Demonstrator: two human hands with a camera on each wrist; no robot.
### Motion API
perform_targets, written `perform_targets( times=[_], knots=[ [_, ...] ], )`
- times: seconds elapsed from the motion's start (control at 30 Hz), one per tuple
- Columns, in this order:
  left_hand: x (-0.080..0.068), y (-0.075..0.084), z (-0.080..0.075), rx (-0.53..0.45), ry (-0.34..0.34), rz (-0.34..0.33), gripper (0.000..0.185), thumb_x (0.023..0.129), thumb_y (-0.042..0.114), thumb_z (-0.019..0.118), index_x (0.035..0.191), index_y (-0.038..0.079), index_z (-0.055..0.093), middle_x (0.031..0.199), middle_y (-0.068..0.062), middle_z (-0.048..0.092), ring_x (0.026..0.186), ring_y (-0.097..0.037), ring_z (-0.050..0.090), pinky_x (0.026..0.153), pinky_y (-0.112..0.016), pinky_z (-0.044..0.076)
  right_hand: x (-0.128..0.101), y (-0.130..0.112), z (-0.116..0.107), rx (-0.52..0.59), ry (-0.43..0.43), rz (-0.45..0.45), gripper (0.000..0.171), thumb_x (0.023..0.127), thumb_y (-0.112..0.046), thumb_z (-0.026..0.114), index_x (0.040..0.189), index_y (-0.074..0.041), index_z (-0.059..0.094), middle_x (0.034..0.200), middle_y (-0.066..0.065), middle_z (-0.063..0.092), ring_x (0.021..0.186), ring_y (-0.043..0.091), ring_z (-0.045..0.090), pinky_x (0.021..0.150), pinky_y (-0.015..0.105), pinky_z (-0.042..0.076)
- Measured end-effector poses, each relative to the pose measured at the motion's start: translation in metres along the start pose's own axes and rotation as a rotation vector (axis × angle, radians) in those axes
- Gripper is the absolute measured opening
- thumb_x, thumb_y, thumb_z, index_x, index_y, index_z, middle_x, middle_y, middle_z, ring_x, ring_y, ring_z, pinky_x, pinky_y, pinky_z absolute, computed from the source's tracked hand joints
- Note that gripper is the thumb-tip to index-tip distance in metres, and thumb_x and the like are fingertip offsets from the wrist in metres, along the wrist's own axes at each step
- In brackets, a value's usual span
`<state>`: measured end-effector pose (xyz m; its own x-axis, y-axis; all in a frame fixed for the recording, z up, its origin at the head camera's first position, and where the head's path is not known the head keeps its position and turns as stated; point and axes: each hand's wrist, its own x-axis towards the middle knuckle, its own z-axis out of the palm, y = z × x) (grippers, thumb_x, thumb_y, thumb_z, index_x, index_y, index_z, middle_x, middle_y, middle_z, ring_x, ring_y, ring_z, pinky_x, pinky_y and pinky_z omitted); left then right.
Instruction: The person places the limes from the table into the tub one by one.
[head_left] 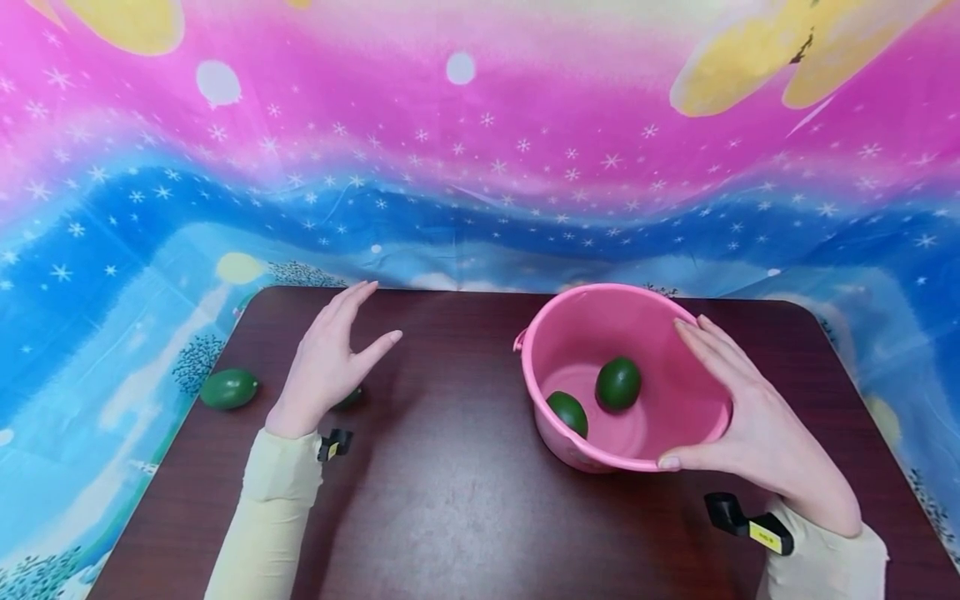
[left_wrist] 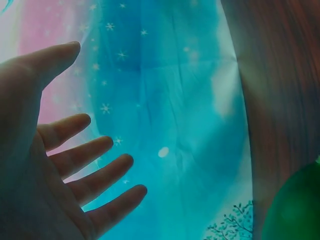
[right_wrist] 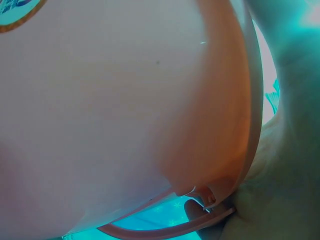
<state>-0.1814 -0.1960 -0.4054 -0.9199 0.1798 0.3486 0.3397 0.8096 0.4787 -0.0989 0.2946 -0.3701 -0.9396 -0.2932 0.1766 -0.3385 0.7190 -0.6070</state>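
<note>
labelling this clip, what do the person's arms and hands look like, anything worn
Both arms wear pale yellow long sleeves reaching the wrists. The left hand and right hand are bare, with no gloves or rings visible. A small black clip-like device with a yellow label sits at the right wrist, and a similar black one at the left wrist.
</note>
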Motion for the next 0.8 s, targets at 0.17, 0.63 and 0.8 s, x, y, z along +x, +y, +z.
perform_targets(
  times=[0.17, 0.63, 0.8],
  knots=[
    [-0.002, -0.008, 0.0, -0.004, -0.015, -0.022, 0.076, 0.093, 0.053, 0.07, 0.154, 0.016, 0.045, 0.155, -0.007, 0.044, 0.142, -0.029, 0.039, 0.112, -0.056, 0.034, 0.0, 0.001, 0.001, -0.008, 0.006, -0.015, 0.133, 0.053, -0.036, 0.103, 0.163, -0.026, 0.028, 0.168, -0.001, 0.018, 0.151, 0.012, 0.011, 0.086, 0.077, 0.044],
    [-0.015, -0.037, 0.002, -0.014, -0.069, -0.105, 0.075, 0.094, 0.055, 0.067, 0.154, 0.014, 0.046, 0.154, -0.01, 0.044, 0.142, -0.032, 0.039, 0.111, -0.058, 0.034, 0.0, 0.002, 0.001, -0.004, 0.005, -0.014, 0.133, 0.054, -0.037, 0.103, 0.163, -0.026, 0.028, 0.168, -0.001, 0.019, 0.151, 0.011, 0.011, 0.085, 0.075, 0.045],
    [-0.021, -0.045, 0.001, -0.031, -0.084, -0.121, 0.073, 0.095, 0.053, 0.067, 0.152, 0.011, 0.047, 0.153, -0.013, 0.045, 0.141, -0.035, 0.039, 0.11, -0.061, 0.033, 0.0, 0.002, 0.001, -0.004, 0.004, -0.01, 0.133, 0.054, -0.038, 0.103, 0.163, -0.027, 0.028, 0.168, -0.002, 0.019, 0.151, 0.012, 0.011, 0.085, 0.075, 0.046]
  ],
)
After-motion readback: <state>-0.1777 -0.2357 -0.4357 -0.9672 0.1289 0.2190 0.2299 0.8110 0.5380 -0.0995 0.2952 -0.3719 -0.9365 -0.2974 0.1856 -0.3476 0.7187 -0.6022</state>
